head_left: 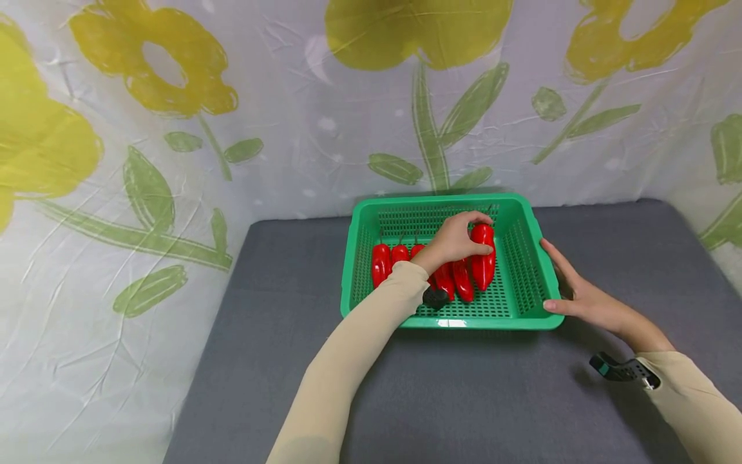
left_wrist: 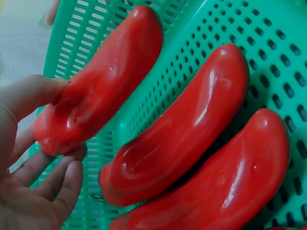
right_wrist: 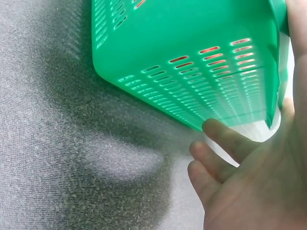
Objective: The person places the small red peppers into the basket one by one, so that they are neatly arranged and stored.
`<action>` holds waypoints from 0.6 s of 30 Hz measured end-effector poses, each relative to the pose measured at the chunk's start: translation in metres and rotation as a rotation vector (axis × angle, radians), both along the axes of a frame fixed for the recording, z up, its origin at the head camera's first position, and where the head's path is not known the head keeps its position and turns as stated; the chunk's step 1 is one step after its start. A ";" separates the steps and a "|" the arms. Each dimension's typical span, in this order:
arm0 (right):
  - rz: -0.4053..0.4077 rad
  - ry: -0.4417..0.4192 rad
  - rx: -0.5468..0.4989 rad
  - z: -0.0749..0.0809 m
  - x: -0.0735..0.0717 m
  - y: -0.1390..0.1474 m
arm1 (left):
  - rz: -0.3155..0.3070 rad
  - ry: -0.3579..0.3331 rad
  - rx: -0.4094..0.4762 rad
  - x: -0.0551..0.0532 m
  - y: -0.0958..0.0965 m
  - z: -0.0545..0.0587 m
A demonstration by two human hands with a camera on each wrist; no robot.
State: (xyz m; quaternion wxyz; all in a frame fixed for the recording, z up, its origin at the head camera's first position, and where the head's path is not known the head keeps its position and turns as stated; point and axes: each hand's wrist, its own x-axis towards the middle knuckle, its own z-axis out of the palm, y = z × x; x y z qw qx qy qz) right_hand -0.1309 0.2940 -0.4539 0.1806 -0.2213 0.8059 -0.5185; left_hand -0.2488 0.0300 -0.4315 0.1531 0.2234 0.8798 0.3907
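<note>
A green plastic basket (head_left: 455, 323) with slotted walls stands on the grey tabletop. Inside it, several glossy red peppers lie side by side, including one pepper (left_wrist: 192, 124) that sits beside my left hand. My left hand (head_left: 455, 240) reaches into the basket and pinches the rightmost red pepper (head_left: 484, 267) near its upper end, thumb on one side and fingers on the other. The left forearm covers part of the row. At the basket's right side, my right hand (head_left: 585, 299) rests against the rim with thumb and forefinger spread; its other fingers (right_wrist: 218, 136) hang loosely outside the wall.
Behind the table hangs a pale cloth (head_left: 301, 129) printed with yellow flowers, close to the basket's far side. Grey tabletop (head_left: 278, 309) extends left of the basket and in front of it. A black strap (head_left: 626, 369) circles the right wrist.
</note>
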 end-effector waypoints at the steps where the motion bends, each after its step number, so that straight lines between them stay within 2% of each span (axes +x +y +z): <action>1: 0.000 -0.002 -0.003 0.000 0.000 0.000 | 0.003 -0.002 -0.001 0.000 0.000 -0.001; 9: 0.002 -0.004 -0.015 0.000 0.000 -0.001 | -0.011 0.000 0.027 -0.001 0.002 -0.005; 18: -0.001 -0.015 0.000 0.001 0.000 -0.001 | -0.038 -0.013 0.016 -0.002 0.006 -0.010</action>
